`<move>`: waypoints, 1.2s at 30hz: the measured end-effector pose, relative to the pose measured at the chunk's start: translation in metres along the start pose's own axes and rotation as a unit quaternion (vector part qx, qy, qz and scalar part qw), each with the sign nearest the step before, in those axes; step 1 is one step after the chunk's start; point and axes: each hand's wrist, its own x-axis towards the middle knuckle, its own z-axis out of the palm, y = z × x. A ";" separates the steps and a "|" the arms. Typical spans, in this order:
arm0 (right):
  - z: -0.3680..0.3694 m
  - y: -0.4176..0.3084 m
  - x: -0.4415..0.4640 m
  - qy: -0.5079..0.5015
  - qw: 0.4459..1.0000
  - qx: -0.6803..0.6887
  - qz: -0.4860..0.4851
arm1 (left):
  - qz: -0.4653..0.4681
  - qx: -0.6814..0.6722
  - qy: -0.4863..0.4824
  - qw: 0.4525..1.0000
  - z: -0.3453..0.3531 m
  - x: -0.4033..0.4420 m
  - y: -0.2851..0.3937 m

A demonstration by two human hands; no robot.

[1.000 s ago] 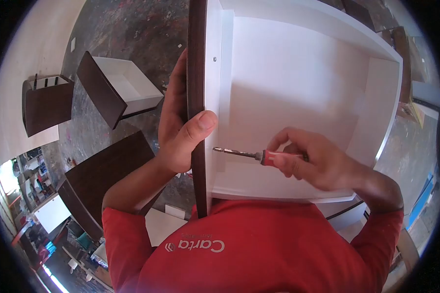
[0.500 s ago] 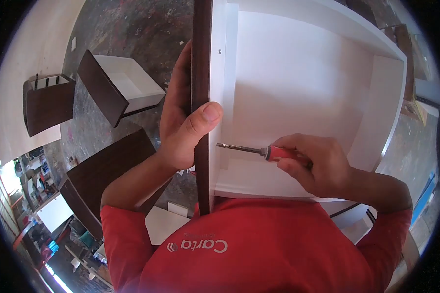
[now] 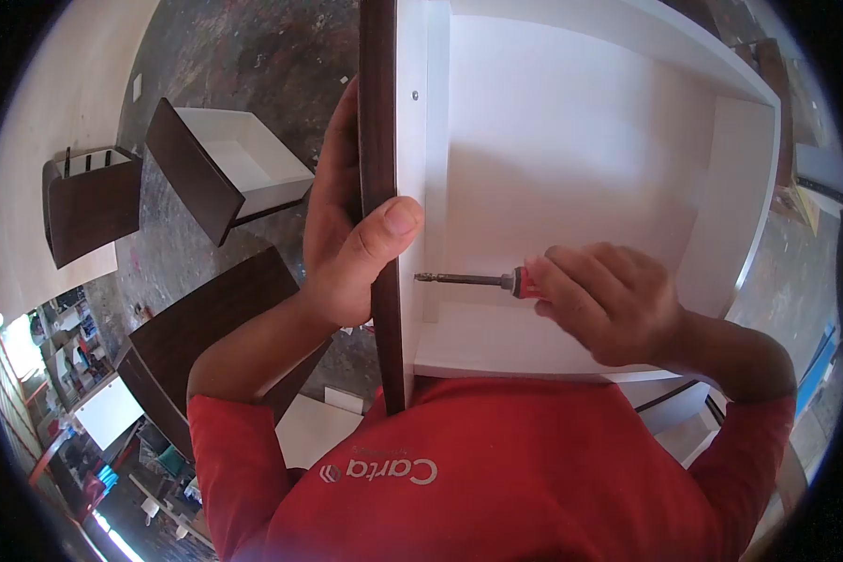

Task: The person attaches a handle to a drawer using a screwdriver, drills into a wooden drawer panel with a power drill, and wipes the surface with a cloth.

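Note:
A white drawer (image 3: 571, 140) with a dark brown front panel (image 3: 377, 140) lies tilted against my body, its inside facing me. My left hand (image 3: 351, 258) is wrapped round the edge of the front panel, thumb on the white inner side and fingers mostly hidden behind it. In my right hand (image 3: 618, 304) is a screwdriver (image 3: 473, 280) with a red handle, its shaft pointing left. The screwdriver's tip meets or nearly meets the white inner face of the front panel, below my thumb. Higher up on that face shows a small metal screw or fitting (image 3: 415, 96).
Another drawer (image 3: 244, 150) with a brown front stands on the stained floor at the left. Nearer lies a dark brown box-shaped unit (image 3: 211, 328). Beyond, a smaller brown piece (image 3: 94, 206) rests on a pale board (image 3: 66, 84). Various tools and boards clutter the lower left.
My right hand has turned around the screwdriver handle, its fingers now covering more of it. The drawer has tilted slightly left at the top. My left hand keeps its grip.

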 end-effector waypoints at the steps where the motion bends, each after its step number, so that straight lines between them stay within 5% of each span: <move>1: 0.001 -0.003 0.000 -0.006 1.000 -0.005 0.008 | -0.005 -0.003 0.003 1.000 0.002 -0.001 0.002; 5: -0.007 -0.010 0.010 -0.120 0.928 0.283 0.209 | -0.014 0.004 0.007 1.000 0.002 0.000 0.012; 10: -0.023 0.004 0.032 -0.283 0.642 0.572 0.426 | -0.019 -0.005 0.006 1.000 0.002 0.002 0.013; 13: -0.019 0.002 0.011 -0.163 0.785 0.508 0.314 | -0.013 0.016 0.000 1.000 -0.004 0.005 0.008; 15: -0.012 0.006 0.005 -0.083 0.945 0.287 0.135 | -0.025 0.012 0.000 1.000 -0.004 0.002 0.006; 17: -0.005 0.005 0.001 -0.033 0.994 0.104 0.016 | -0.023 0.017 -0.004 1.000 -0.007 -0.001 0.004; 19: 0.000 0.001 -0.003 -0.014 0.999 -0.015 -0.026 | -0.021 0.016 0.002 1.000 -0.007 -0.001 0.003; 24: 0.002 -0.008 0.001 -0.048 0.955 0.255 0.146 | -0.047 0.007 0.033 0.998 0.000 -0.003 0.011; 26: -0.001 -0.009 0.009 -0.102 0.869 0.410 0.257 | -0.046 0.008 0.039 0.998 0.000 -0.004 0.013; 28: -0.011 -0.009 0.017 -0.179 0.727 0.554 0.365 | -0.045 -0.004 0.040 0.998 -0.001 -0.004 0.012; 31: -0.019 0.008 0.033 -0.304 0.634 0.562 0.436 | -0.038 -0.012 0.041 0.998 -0.002 -0.005 0.009; 36: -0.052 0.027 0.036 -0.257 0.856 0.376 0.245 | -0.026 0.059 0.031 0.997 -0.003 -0.010 0.009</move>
